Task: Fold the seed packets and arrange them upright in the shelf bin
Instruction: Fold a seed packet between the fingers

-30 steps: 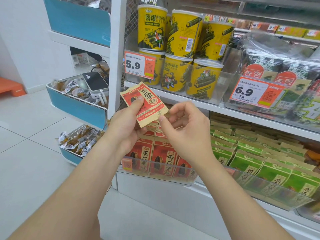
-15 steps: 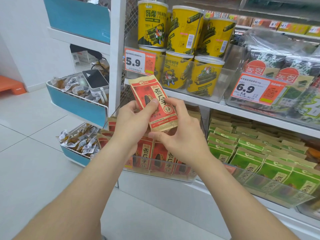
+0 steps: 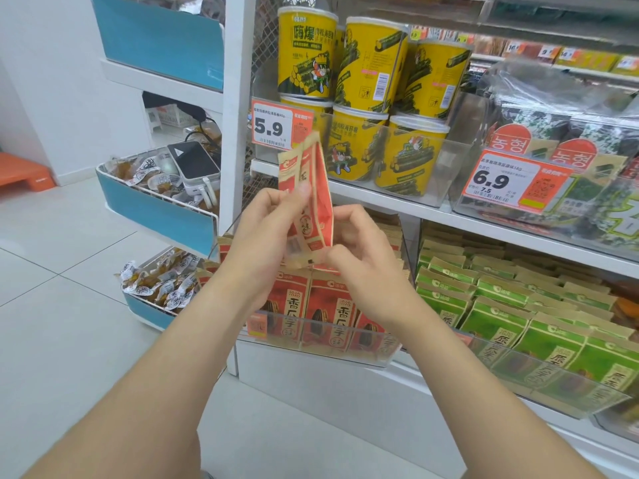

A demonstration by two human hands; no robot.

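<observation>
I hold a red and tan seed packet [image 3: 313, 188] upright in front of the shelf, bent lengthwise so its two sides fold toward each other. My left hand [image 3: 266, 233] grips its left side, thumb on the front. My right hand [image 3: 359, 250] pinches the lower right edge. Below my hands a clear shelf bin [image 3: 345, 344] holds red seed packets [image 3: 325, 305] standing upright in rows.
Green packets [image 3: 498, 305] fill the clear bin to the right. Yellow canisters [image 3: 373, 63] and seaweed bags [image 3: 560, 133] stand on the shelf above, with price tags 5.9 [image 3: 281, 124] and 6.9 [image 3: 511, 183]. Blue-fronted baskets [image 3: 155, 209] of wrapped snacks hang left, over white floor tiles.
The packet went from tilted and flat in my left hand alone to upright, with both hands on it and its sides bent together lengthwise.
</observation>
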